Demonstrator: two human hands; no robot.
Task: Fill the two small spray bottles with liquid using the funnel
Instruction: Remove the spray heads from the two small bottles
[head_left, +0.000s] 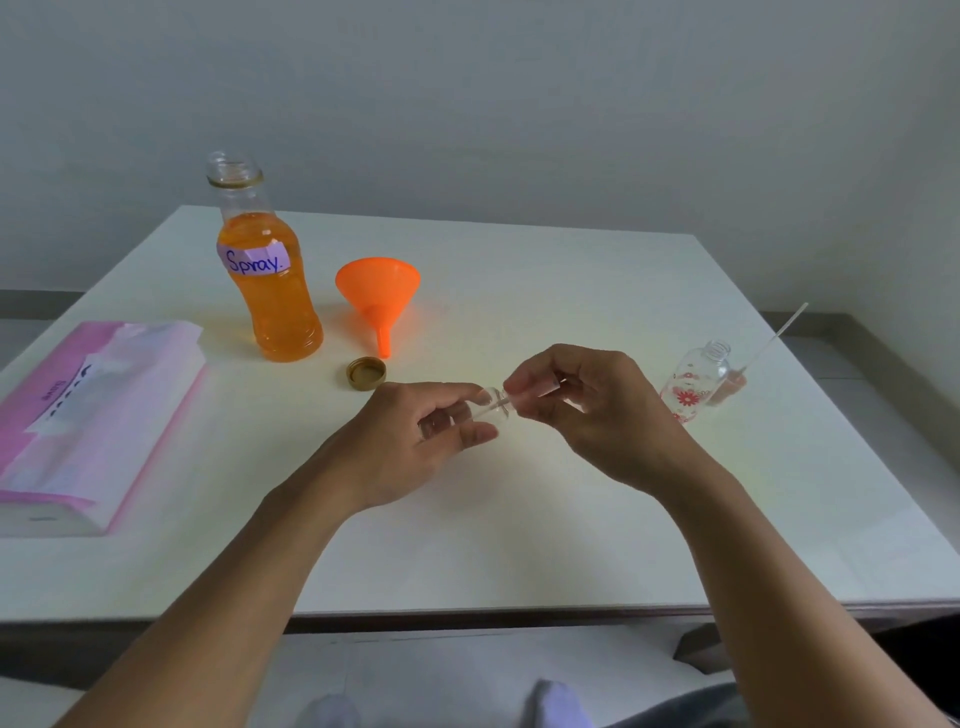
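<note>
Left hand (415, 441) pinches small clear spray bottle (491, 408) at frame centre; right hand (587, 410) pinches its spray cap (535, 389); orange funnel (379, 296) lies on counter (519, 519) upper left.

White table (519, 519) set against a plain pale wall (571, 104), with a grey skirting strip (36, 304) visible at the left beyond the table's far edge. On the table's left side lies a pink-and-white soft pack of tissues (98, 415), flat, its long axis running away from the viewer; its top face bears a white strip with dark markings too blurred to read. Pale floor (441, 670) shows below the table's near edge.
</note>
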